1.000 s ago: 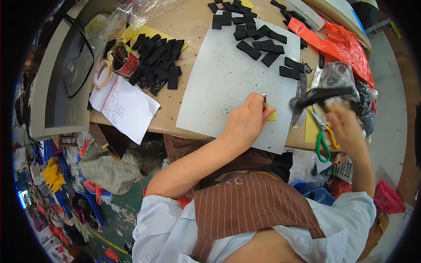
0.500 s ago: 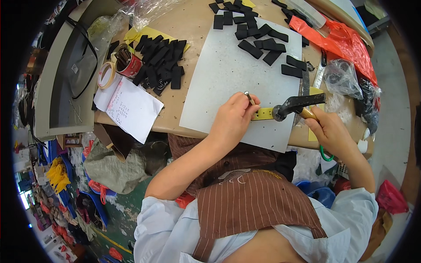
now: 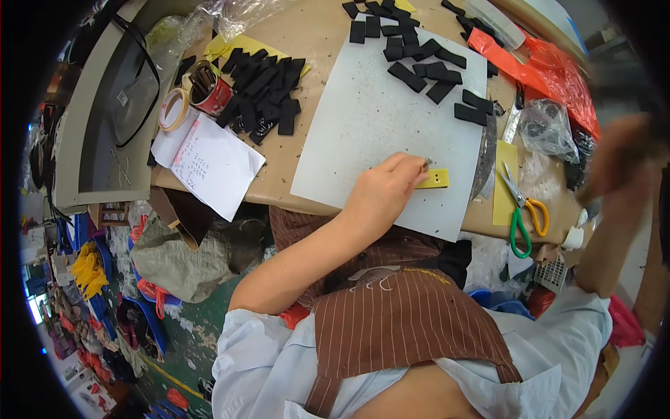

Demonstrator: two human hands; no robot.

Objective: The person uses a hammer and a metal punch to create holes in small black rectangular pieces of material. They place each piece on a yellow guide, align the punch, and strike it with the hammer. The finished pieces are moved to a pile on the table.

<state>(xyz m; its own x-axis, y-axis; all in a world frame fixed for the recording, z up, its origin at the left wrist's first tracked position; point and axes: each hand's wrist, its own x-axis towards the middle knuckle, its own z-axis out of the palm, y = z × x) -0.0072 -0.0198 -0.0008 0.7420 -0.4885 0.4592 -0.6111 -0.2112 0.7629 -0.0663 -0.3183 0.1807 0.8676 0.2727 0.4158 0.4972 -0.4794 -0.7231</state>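
My left hand [image 3: 391, 185] is closed around a small metal punch [image 3: 427, 163], upright over a yellow strip [image 3: 438, 179] with small holes in it. The strip lies on a whitish board [image 3: 349, 133], its left end hidden by my fingers. My right hand [image 3: 621, 150] is raised at the far right and smeared by motion. A hammer shows only as a dark blur about that hand, so its outline is indistinct. Black fabric strips [image 3: 440, 73] lie scattered at the far end of the board, and more black strips [image 3: 262, 94] are heaped to its left.
Scissors [image 3: 516, 199] with green and orange handles lie right of the board, on a yellow sheet [image 3: 504, 157]. To the left are a red tin [image 3: 218, 98] of tools, a tape roll [image 3: 174, 109] and an open notebook [image 3: 216, 164]. A red plastic bag [image 3: 551, 70] lies at far right.
My right hand has swung up and away to the right with the hammer, uncovering the scissors and the strip's right end. My left hand has shifted slightly right along the strip with the punch.
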